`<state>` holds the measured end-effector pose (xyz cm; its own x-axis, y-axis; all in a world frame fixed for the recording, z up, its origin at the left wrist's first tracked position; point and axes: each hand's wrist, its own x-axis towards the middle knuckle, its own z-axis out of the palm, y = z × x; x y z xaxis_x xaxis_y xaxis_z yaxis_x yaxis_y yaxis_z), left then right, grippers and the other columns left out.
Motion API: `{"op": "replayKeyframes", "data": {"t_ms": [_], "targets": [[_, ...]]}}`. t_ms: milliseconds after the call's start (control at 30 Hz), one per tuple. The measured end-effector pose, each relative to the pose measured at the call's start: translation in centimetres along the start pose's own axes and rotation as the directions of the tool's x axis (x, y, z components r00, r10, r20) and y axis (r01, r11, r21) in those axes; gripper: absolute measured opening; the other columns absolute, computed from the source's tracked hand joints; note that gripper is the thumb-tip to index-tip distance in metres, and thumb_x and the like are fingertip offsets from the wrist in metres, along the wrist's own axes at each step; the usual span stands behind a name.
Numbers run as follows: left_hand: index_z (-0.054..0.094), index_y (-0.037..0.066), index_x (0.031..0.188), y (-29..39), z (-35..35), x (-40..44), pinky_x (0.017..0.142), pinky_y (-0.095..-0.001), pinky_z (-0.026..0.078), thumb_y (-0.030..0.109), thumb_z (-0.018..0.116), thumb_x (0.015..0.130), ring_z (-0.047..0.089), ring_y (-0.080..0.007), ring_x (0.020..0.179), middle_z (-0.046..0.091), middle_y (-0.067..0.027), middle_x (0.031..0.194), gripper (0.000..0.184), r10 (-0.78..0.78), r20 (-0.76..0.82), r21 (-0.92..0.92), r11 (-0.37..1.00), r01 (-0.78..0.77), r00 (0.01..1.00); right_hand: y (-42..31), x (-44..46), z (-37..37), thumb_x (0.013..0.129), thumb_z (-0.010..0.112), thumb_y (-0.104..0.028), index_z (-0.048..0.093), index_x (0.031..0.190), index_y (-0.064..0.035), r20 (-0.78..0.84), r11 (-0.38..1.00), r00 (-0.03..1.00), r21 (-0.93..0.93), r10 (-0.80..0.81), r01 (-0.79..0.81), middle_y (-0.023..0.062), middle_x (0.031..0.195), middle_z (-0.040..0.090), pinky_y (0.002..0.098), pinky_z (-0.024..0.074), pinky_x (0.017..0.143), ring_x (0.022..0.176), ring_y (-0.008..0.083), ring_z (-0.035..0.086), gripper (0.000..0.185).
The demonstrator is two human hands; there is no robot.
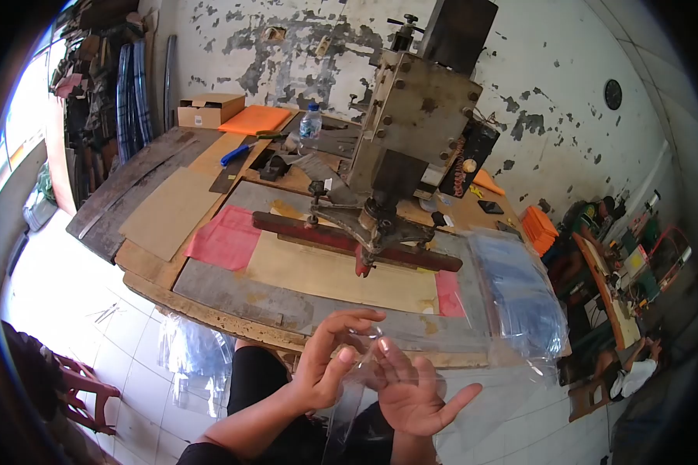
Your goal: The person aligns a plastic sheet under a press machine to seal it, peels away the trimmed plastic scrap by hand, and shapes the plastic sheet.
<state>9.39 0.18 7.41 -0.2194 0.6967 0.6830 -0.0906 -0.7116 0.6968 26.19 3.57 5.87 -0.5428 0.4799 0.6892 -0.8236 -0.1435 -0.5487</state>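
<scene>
Above my lap, in front of the table's near edge, my left hand has its fingers bent round a piece of clear plastic. Beside it on the right, my right hand is palm up with its fingers spread, and the plastic passes close to its fingertips. Beyond both hands stands a press with a long red bar over a beige sheet. Pink pieces lie at the sheet's two ends.
A stack of clear bluish plastic lies on the table's right side. A water bottle, an orange item and a cardboard box stand at the back. Two people sit at far right. A red stool is at lower left.
</scene>
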Motion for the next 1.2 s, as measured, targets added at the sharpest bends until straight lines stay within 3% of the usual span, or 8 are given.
{"op": "replayKeyframes", "data": {"t_ms": [67,167,233,333,600,833,933,1200], "targets": [[0.047,0.000,0.144,-0.6,0.4,-0.1,0.104,-0.0419,0.047,0.023,0.048,0.108,0.060,-0.0272,0.124,0.056,-0.0231,0.146,0.043,0.017,-0.051,-0.134,0.991,-0.023,0.999,0.5,-0.3,-0.1,0.082,-0.007,-0.095,0.028,0.165,-0.0125,-0.006,1.000,1.000,-0.001,0.001,-0.001,0.0309,0.164,0.030,0.0581,0.0160,0.124,0.152,0.0452,0.030,0.122],[0.050,-0.001,0.140,0.2,0.0,0.9,0.103,-0.0464,0.048,0.045,0.040,0.110,0.063,-0.0311,0.120,0.057,-0.0273,0.141,0.056,0.089,-0.089,0.047,0.995,-0.086,0.992,0.7,0.1,0.1,0.085,-0.005,-0.093,0.026,0.166,-0.0145,0.024,0.996,1.000,-0.086,-0.004,0.006,0.0309,0.160,0.039,0.0589,0.0215,0.123,0.148,0.0447,0.038,0.117],[0.057,-0.004,0.134,1.5,-1.2,1.7,0.105,-0.0472,0.047,0.056,0.032,0.109,0.063,-0.0333,0.121,0.062,-0.0271,0.134,0.069,0.216,0.114,0.463,0.852,-0.244,0.970,0.8,0.2,0.1,0.089,-0.003,-0.090,0.021,0.168,-0.0159,0.058,0.985,0.998,-0.171,-0.011,0.021,0.0316,0.157,0.042,0.0595,0.0242,0.122,0.148,0.0443,0.038,0.111],[0.060,-0.002,0.135,1.6,-2.1,1.9,0.108,-0.0474,0.043,0.067,0.035,0.104,0.059,-0.0363,0.129,0.064,-0.0212,0.137,0.080,0.084,0.187,0.134,0.985,-0.110,0.979,1.0,-0.3,-0.4,0.089,-0.002,-0.090,0.022,0.167,-0.0161,0.050,0.983,0.999,-0.182,-0.017,0.026,0.0300,0.161,0.038,0.0573,0.0258,0.122,0.150,0.0422,0.035,0.110],[0.059,-0.005,0.133,3.5,-1.2,1.7,0.108,-0.0461,0.044,0.062,0.065,0.086,0.061,-0.0348,0.122,0.066,-0.0248,0.130,0.081,0.004,0.187,0.210,0.977,-0.044,0.982,1.7,-1.1,-0.4,0.090,0.002,-0.090,0.010,0.169,-0.0146,0.042,0.991,0.999,-0.132,-0.029,0.035,0.0273,0.169,0.023,0.0547,0.0039,0.127,0.159,0.0393,0.017,0.109],[0.055,-0.001,0.140,2.2,-0.7,0.5,0.104,-0.0448,0.048,0.033,0.077,0.080,0.061,-0.0350,0.121,0.063,-0.0187,0.138,0.073,-0.016,0.129,0.087,0.996,0.005,0.991,2.0,-0.6,0.5,0.096,0.003,-0.084,0.011,0.169,-0.0118,-0.076,0.997,0.997,-0.072,-0.007,0.001,0.0246,0.170,0.023,0.0548,0.0058,0.127,0.159,0.0395,0.017,0.103],[0.054,-0.001,0.138,2.4,-0.9,0.4,0.107,-0.0474,0.044,0.040,0.076,0.081,0.062,-0.0366,0.124,0.063,-0.0260,0.133,0.074,-0.087,0.154,0.147,0.987,0.064,0.984,1.8,-0.7,-0.1,0.100,0.004,-0.078,0.011,0.168,-0.0114,-0.111,0.987,0.993,-0.148,0.045,-0.062,0.0225,0.170,0.024,0.0551,0.0093,0.127,0.158,0.0391,0.021,0.096],[0.056,-0.001,0.136,1.9,-1.0,0.5,0.107,-0.0452,0.045,0.020,0.076,0.079,0.062,-0.0361,0.122,0.062,-0.0215,0.137,0.064,-0.018,0.171,0.170,0.985,-0.011,0.985,1.6,-0.9,-0.6,0.110,0.031,-0.045,0.019,0.167,-0.0127,-0.214,0.964,0.955,0.122,-0.207,0.236,0.0229,0.170,0.024,0.0566,0.0194,0.127,0.158,0.0404,0.022,0.067]]}}
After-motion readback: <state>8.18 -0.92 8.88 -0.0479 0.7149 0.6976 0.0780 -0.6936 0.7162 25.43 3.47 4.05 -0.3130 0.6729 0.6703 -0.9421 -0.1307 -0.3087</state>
